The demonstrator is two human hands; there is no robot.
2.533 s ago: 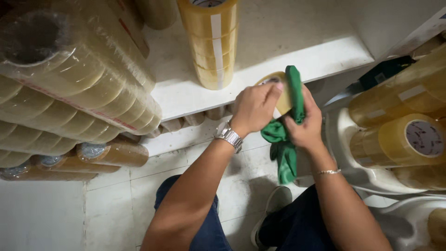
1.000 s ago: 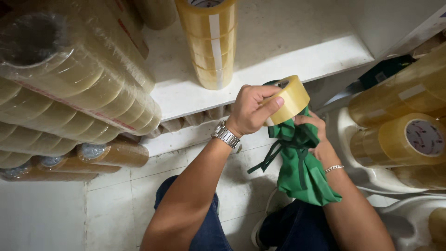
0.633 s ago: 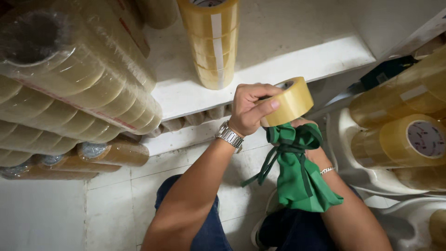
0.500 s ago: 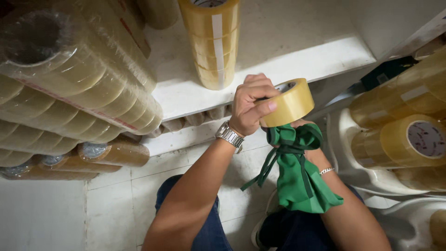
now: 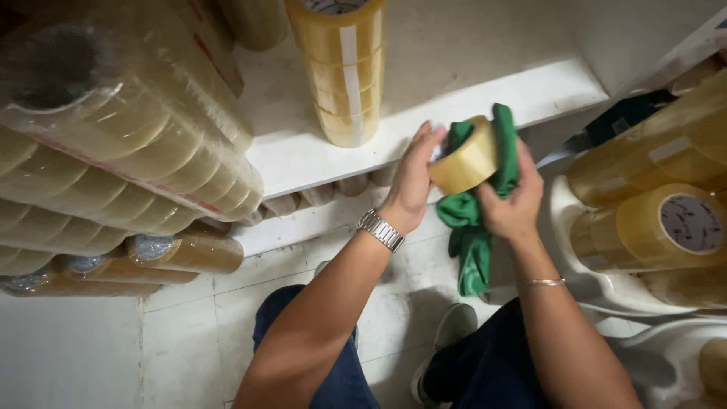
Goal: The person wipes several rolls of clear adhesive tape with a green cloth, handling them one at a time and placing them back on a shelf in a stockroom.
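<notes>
A yellowish roll of packing tape (image 5: 464, 163) is held between my two hands just below the edge of a white shelf (image 5: 447, 113). My left hand (image 5: 413, 182) presses flat against its left end, fingers stretched out. My right hand (image 5: 511, 203) holds a green cloth (image 5: 473, 227) bunched around the roll's right side and back. The loose end of the cloth hangs down toward my knees.
A stack of tape rolls (image 5: 341, 72) stands on the shelf. Wrapped sleeves of tape rolls (image 5: 113, 144) lie piled at the left. More rolls (image 5: 659, 220) sit on a white plastic chair (image 5: 575, 280) at the right. White tiled floor (image 5: 182, 326) is below.
The roll, held up in my left hand above the hanging cloth, is now pressed between both hands. My right hand has brought the cloth up around it.
</notes>
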